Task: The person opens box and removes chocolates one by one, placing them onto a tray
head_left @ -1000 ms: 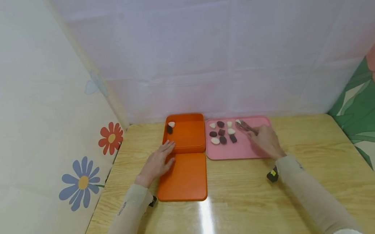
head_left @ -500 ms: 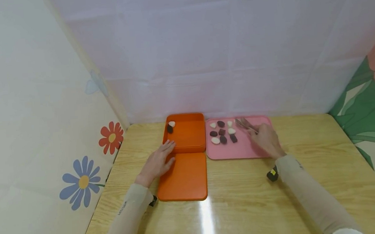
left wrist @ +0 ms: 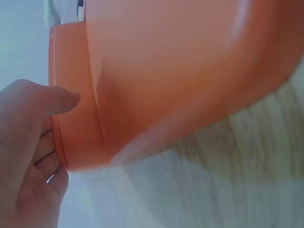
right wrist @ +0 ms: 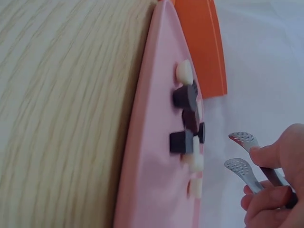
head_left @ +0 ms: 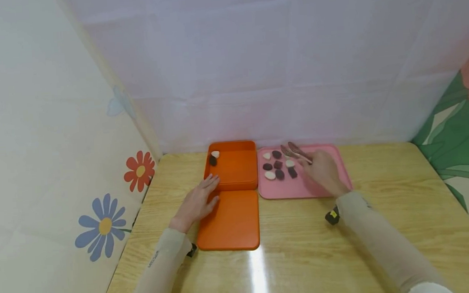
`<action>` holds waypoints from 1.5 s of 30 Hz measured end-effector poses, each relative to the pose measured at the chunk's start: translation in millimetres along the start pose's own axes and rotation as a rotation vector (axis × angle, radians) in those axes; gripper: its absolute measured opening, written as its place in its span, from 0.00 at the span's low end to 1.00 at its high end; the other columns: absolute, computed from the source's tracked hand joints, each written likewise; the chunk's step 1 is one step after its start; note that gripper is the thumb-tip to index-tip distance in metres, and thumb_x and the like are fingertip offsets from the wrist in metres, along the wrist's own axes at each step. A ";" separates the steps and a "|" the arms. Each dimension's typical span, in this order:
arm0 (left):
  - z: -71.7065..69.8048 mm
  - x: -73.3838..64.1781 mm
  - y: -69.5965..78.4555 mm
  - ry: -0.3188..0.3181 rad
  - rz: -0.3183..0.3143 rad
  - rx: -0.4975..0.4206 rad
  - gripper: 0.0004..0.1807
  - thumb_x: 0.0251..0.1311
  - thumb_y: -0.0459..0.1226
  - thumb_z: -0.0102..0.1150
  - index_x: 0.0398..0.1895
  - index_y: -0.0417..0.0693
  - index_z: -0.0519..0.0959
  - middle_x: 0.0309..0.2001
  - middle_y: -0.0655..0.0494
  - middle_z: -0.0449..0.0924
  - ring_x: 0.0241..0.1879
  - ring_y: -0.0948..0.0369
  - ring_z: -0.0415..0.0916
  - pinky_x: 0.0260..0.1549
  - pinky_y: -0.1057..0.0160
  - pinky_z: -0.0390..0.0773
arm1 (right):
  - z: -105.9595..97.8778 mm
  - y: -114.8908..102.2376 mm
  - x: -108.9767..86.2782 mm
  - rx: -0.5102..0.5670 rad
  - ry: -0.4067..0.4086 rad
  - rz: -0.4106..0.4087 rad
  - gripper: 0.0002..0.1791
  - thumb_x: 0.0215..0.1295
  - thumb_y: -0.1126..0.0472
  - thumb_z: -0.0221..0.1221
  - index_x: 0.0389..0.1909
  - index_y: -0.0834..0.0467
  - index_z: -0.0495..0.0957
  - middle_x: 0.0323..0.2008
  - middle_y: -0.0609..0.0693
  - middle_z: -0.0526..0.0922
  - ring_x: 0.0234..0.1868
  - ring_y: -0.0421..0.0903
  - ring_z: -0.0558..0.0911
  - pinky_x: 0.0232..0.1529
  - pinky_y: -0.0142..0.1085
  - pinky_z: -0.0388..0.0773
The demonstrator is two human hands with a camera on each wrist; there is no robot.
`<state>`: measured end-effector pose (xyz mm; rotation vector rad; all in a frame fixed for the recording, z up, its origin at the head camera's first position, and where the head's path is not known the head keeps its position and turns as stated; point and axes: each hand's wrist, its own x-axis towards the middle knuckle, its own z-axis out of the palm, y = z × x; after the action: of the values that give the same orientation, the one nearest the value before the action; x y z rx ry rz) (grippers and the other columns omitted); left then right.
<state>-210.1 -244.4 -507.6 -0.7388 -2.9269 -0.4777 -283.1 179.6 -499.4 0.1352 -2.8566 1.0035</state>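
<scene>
My right hand (head_left: 324, 172) holds metal tongs (right wrist: 244, 138) with perforated tips. The tips stand apart with nothing visible between them, over the back of a pink tray (head_left: 311, 189). Several small chocolate-like pieces, dark (head_left: 279, 174) and white (head_left: 270, 175), lie in rough rows at the tray's left. One white piece in the back row is partly hidden by the tongs. To the left sits an orange box (head_left: 237, 186), holding a dark piece (head_left: 213, 160) and a white heart-shaped piece (head_left: 215, 154). My left hand (head_left: 193, 206) rests at the box's front left corner, fingers extended in the head view.
A flat orange lid (head_left: 229, 221) lies in front of the box, against it. The wooden table (head_left: 299, 251) stretches forward of the tray. Behind both containers hangs a white cloth (head_left: 254, 72), and a flower-printed wall (head_left: 105, 226) rises at the left.
The tongs have left the white piece they were at, moved leftward with my right hand, and their tips have spread. My left hand stays on the box.
</scene>
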 end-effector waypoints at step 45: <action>-1.3 0.4 0.9 0.018 0.040 0.022 0.35 0.71 0.36 0.69 0.78 0.36 0.70 0.77 0.40 0.71 0.79 0.42 0.65 0.70 0.40 0.74 | 46.8 -111.4 16.3 0.136 -0.131 -0.137 0.19 0.77 0.46 0.62 0.33 0.57 0.87 0.15 0.48 0.78 0.12 0.41 0.73 0.12 0.32 0.67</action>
<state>-210.0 -244.0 -506.1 -0.7851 -2.8900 -0.4447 -289.2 62.9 -464.8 0.4165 -2.8442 1.2007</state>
